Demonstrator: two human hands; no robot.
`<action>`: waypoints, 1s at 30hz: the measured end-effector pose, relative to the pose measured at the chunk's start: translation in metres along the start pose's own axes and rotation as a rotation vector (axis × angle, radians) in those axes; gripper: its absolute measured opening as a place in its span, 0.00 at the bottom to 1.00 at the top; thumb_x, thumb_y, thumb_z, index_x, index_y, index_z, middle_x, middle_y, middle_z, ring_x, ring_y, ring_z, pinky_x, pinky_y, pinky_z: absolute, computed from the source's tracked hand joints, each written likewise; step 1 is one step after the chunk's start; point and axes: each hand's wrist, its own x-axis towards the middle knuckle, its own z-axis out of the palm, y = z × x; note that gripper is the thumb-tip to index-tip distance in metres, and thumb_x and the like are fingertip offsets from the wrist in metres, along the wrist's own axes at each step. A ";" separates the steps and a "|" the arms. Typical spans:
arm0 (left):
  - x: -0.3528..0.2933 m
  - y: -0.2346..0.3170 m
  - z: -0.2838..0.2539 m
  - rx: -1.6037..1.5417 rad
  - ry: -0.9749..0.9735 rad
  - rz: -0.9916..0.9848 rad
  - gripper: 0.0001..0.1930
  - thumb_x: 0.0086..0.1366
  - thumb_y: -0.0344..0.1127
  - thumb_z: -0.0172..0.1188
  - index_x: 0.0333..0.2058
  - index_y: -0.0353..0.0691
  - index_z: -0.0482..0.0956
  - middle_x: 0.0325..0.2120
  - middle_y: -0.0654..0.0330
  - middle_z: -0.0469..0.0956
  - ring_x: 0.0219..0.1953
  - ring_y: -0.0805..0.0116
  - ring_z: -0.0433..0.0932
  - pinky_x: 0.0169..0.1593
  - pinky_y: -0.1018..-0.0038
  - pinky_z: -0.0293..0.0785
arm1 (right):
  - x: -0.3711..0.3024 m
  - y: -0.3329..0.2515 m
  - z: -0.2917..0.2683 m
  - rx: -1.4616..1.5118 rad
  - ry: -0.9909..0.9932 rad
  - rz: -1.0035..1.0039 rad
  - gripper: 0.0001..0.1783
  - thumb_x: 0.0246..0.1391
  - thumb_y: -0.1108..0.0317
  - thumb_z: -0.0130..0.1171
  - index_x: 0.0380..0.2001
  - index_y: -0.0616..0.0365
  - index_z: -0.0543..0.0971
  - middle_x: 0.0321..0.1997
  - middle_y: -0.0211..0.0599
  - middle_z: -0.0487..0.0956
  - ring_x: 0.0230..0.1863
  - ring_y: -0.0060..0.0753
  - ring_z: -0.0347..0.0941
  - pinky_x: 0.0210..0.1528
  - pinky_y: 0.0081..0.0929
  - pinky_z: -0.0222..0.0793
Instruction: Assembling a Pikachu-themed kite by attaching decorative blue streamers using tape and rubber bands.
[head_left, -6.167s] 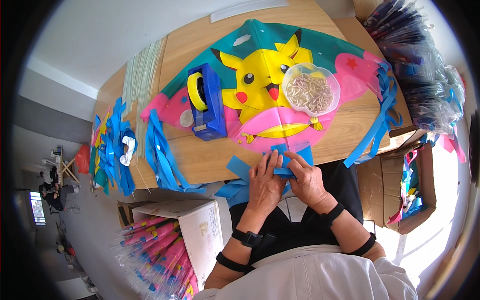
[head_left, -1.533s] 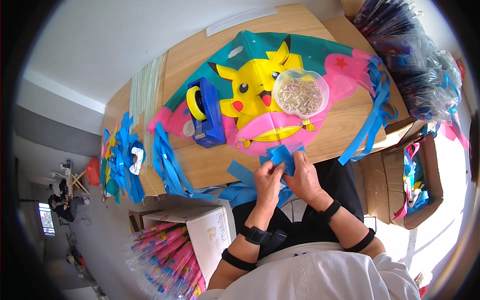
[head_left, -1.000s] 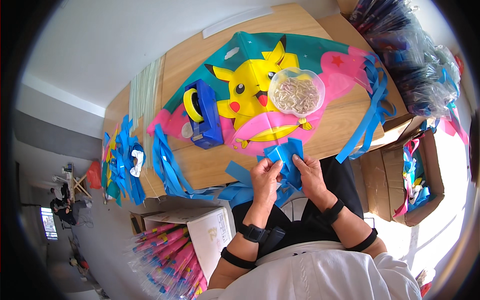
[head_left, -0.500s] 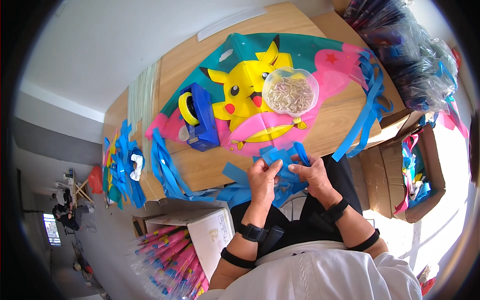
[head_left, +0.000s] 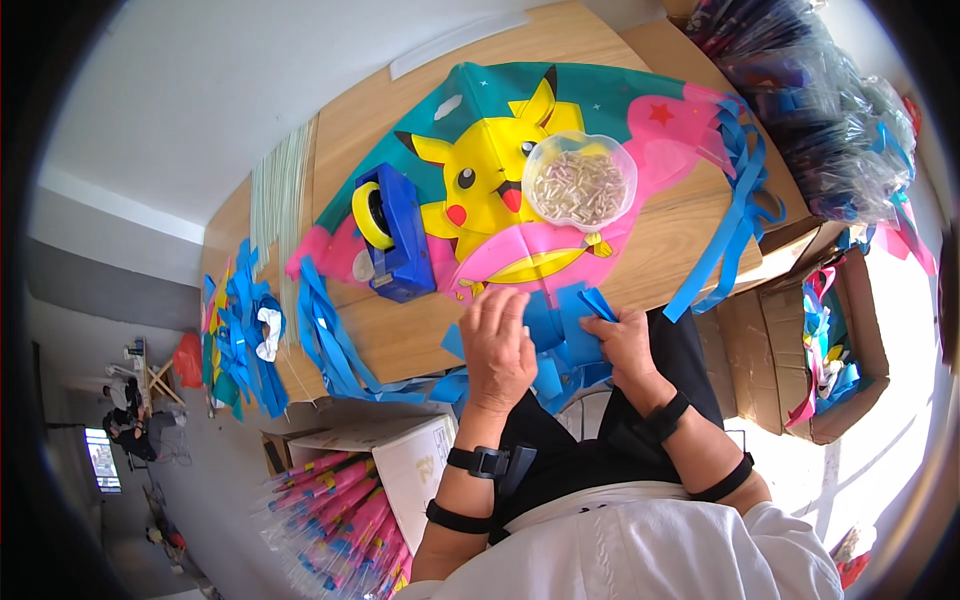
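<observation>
A kite [head_left: 590, 95] lies spread on the table, green and pink with a yellow cartoon character; its lower tip reaches the near edge. Blue fabric strips [head_left: 545, 325] hang bunched at that tip, over my lap. My right hand [head_left: 630, 350] is closed on a folded blue strip [head_left: 597, 304], thumb against fingers. My left hand [head_left: 498, 350] is raised just left of the bunch, its fingers stretched out and apart from the strip in my right hand. On the kite sit a clear plastic bowl [head_left: 630, 180] of small pale tubes and a blue tape dispenser [head_left: 405, 240] with yellow tape.
Thin pale rods [head_left: 285, 180] lie at the table's left, near hanging blue tails [head_left: 330, 335]. More tails [head_left: 735, 220] hang at the right. An open cardboard box [head_left: 760, 350] with colourful fabric stands right. Bagged goods [head_left: 810, 110] are piled behind; wrapped pink packs [head_left: 340, 520] lie lower left.
My left hand has let go of the blue strips and moved left and up, its fingers straightening. My right hand keeps its strip and has barely shifted.
</observation>
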 end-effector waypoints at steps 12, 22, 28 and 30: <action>-0.024 0.022 0.042 0.060 -0.357 0.079 0.30 0.56 0.41 0.63 0.55 0.33 0.68 0.60 0.55 0.63 0.60 0.55 0.60 0.56 0.58 0.56 | -0.004 0.003 -0.008 -0.047 0.049 -0.026 0.05 0.46 0.73 0.63 0.22 0.63 0.79 0.14 0.24 0.70 0.12 0.13 0.58 0.14 0.17 0.49; -0.025 0.021 0.042 0.057 -0.355 0.052 0.31 0.56 0.41 0.63 0.56 0.33 0.67 0.60 0.53 0.63 0.60 0.54 0.60 0.58 0.57 0.54 | -0.005 0.013 -0.007 -0.036 0.124 -0.013 0.07 0.46 0.77 0.63 0.27 0.72 0.80 0.22 0.31 0.77 0.20 0.15 0.67 0.20 0.19 0.61; -0.024 0.021 0.042 0.056 -0.345 0.051 0.30 0.56 0.40 0.63 0.56 0.32 0.67 0.60 0.52 0.63 0.60 0.54 0.61 0.57 0.57 0.55 | -0.005 0.016 -0.006 -0.013 0.131 -0.030 0.07 0.46 0.77 0.63 0.27 0.72 0.80 0.22 0.30 0.76 0.21 0.15 0.67 0.22 0.18 0.62; -0.024 0.020 0.043 0.050 -0.344 0.046 0.31 0.56 0.40 0.64 0.56 0.32 0.68 0.60 0.52 0.63 0.60 0.54 0.61 0.57 0.57 0.55 | -0.005 0.015 -0.006 -0.019 0.131 -0.024 0.07 0.46 0.77 0.63 0.27 0.72 0.80 0.22 0.29 0.76 0.22 0.15 0.67 0.23 0.18 0.62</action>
